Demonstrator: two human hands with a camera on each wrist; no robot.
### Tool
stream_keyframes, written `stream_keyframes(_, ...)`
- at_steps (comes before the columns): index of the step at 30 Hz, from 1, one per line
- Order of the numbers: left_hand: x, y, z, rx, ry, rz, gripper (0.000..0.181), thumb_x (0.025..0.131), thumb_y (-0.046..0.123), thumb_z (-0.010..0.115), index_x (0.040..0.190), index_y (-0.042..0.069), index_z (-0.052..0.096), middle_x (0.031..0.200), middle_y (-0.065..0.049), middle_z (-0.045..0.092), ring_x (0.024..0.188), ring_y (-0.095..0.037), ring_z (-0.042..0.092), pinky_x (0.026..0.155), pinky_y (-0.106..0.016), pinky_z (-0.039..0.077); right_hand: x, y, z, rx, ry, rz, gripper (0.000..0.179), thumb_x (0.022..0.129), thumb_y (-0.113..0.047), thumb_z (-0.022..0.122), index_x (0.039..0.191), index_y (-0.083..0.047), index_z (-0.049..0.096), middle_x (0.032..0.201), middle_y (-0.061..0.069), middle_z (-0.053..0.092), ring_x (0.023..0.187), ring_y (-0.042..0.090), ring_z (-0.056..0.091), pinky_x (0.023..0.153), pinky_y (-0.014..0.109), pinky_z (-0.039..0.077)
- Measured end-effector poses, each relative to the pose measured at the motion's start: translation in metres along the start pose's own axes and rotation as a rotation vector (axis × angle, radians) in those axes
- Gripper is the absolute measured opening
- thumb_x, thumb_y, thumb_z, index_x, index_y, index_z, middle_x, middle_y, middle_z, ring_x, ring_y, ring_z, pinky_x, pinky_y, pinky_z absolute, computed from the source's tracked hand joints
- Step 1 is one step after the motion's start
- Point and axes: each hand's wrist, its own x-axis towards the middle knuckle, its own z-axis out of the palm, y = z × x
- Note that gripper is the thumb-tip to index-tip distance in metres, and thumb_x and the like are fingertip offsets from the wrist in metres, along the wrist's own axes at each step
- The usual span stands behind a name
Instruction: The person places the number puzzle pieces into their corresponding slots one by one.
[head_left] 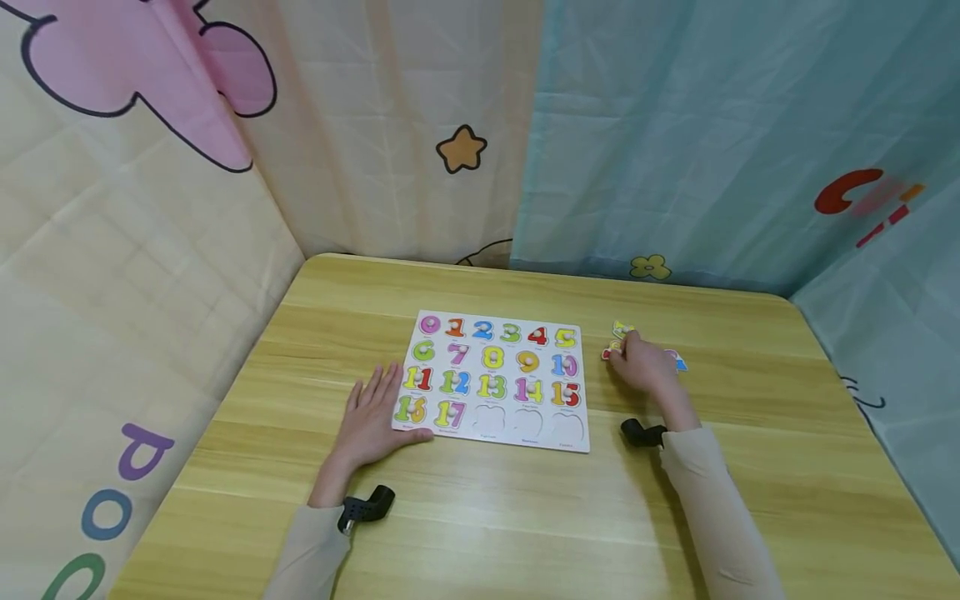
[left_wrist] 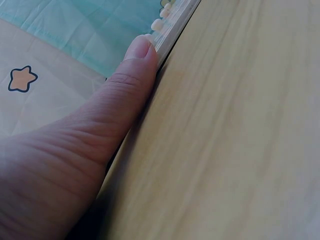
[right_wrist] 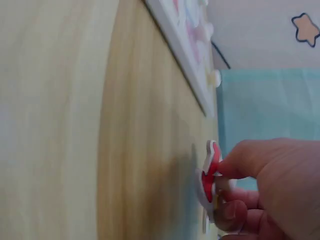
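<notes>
A white number puzzle board [head_left: 480, 425] lies on the table, with knobbed number pieces from 0 to 17 in it and three bare recesses at the front right. My left hand [head_left: 369, 425] rests flat at the board's left corner, fingers spread. Its thumb [left_wrist: 117, 95] lies along the front edge. Right of the board, my right hand [head_left: 647, 365] pinches a red number puzzle piece [right_wrist: 208, 185] between thumb and fingers; its digits are partly hidden. A yellow piece [head_left: 622, 329] lies just beyond that hand, and a blue-and-pink piece [head_left: 680, 361] shows beside it.
The wooden table [head_left: 480, 517] has rounded back corners. Printed curtains [head_left: 375, 167] hang behind it and at both sides. A black wrist camera [head_left: 369, 506] sits on the left wrist, another black camera [head_left: 642, 433] on the right.
</notes>
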Motion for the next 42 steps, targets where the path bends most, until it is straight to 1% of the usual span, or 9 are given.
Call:
stream_keyframes(5,0.0,0.0,-0.001,0.005,-0.013,-0.006,0.12,0.071,0.077,0.058,0.152,0.005,0.009,0.158,-0.011,0.008,0.143,-0.03,-0.001,0.111,-0.048,-0.007,-0.012,-0.019,-0.001,0.005,-0.013,-0.039,0.026,0.097,-0.028,0.05,0.088,-0.003,0.049,0.066,0.007,0.05,0.057,0.022,0.048,0.049,0.032,0.036)
stream_keyframes(8,0.0,0.0,-0.001,0.005,-0.013,-0.007,0.119,0.071,0.077,0.059,0.152,0.005,0.009,0.158,-0.011,0.008,0.143,-0.03,-0.001,0.111,-0.049,-0.006,-0.019,-0.035,0.003,-0.008,-0.001,-0.106,0.026,0.097,-0.03,0.052,0.086,-0.006,0.05,0.062,0.004,0.047,0.053,0.02,0.045,0.046,0.03,0.033)
stream_keyframes(10,0.0,0.001,-0.001,0.001,-0.007,-0.004,0.119,0.071,0.075,0.061,0.152,0.004,0.011,0.158,-0.012,0.009,0.143,-0.031,0.0,0.111,-0.05,-0.006,-0.024,-0.049,0.008,0.011,-0.01,-0.156,0.026,0.097,-0.031,0.053,0.085,-0.008,0.049,0.06,0.002,0.046,0.051,0.018,0.044,0.045,0.029,0.031)
stream_keyframes(14,-0.001,0.002,-0.001,-0.007,0.005,0.003,0.118,0.071,0.073,0.062,0.152,0.003,0.012,0.157,-0.013,0.011,0.143,-0.032,0.001,0.11,-0.051,-0.005,-0.033,-0.079,0.021,0.05,-0.042,-0.261,0.025,0.097,-0.032,0.055,0.083,-0.012,0.049,0.06,-0.002,0.046,0.049,0.014,0.042,0.045,0.027,0.029)
stream_keyframes(19,-0.001,0.002,-0.002,-0.005,0.007,0.004,0.118,0.071,0.073,0.063,0.152,0.003,0.012,0.157,-0.013,0.011,0.143,-0.032,0.002,0.111,-0.051,-0.005,-0.041,-0.113,0.04,0.088,-0.082,-0.359,0.023,0.096,-0.031,0.057,0.08,-0.016,0.049,0.059,-0.004,0.045,0.05,0.011,0.042,0.046,0.025,0.028)
stream_keyframes(24,-0.001,0.001,-0.001,0.002,-0.005,-0.002,0.119,0.071,0.074,0.061,0.152,0.003,0.011,0.157,-0.012,0.009,0.143,-0.031,0.001,0.111,-0.05,-0.005,-0.046,-0.138,0.059,0.042,-0.072,-0.432,0.027,0.095,-0.034,0.057,0.075,-0.018,0.047,0.056,-0.007,0.043,0.049,0.009,0.041,0.045,0.026,0.027)
stream_keyframes(31,-0.001,0.001,-0.003,0.007,-0.015,-0.004,0.119,0.071,0.077,0.058,0.152,0.005,0.009,0.158,-0.011,0.008,0.143,-0.031,-0.001,0.111,-0.049,-0.006,-0.047,-0.154,0.073,-0.027,-0.042,-0.491,0.031,0.094,-0.038,0.058,0.073,-0.019,0.044,0.054,-0.008,0.04,0.048,0.009,0.04,0.044,0.026,0.026)
stream_keyframes(38,-0.001,0.003,-0.004,0.015,0.003,0.004,0.118,0.071,0.074,0.061,0.152,0.003,0.012,0.157,-0.013,0.01,0.143,-0.032,0.002,0.111,-0.051,-0.004,-0.05,-0.163,0.073,-0.033,-0.061,-0.528,0.028,0.094,-0.036,0.058,0.076,-0.018,0.046,0.055,-0.008,0.039,0.046,0.009,0.039,0.042,0.025,0.026)
stream_keyframes(42,-0.001,0.004,-0.004,0.012,0.002,0.004,0.118,0.071,0.074,0.062,0.152,0.003,0.013,0.157,-0.013,0.01,0.143,-0.032,0.002,0.111,-0.051,-0.004,-0.049,-0.164,0.072,-0.067,-0.079,-0.538,0.028,0.095,-0.035,0.057,0.076,-0.018,0.046,0.054,-0.009,0.038,0.047,0.009,0.038,0.043,0.024,0.026)
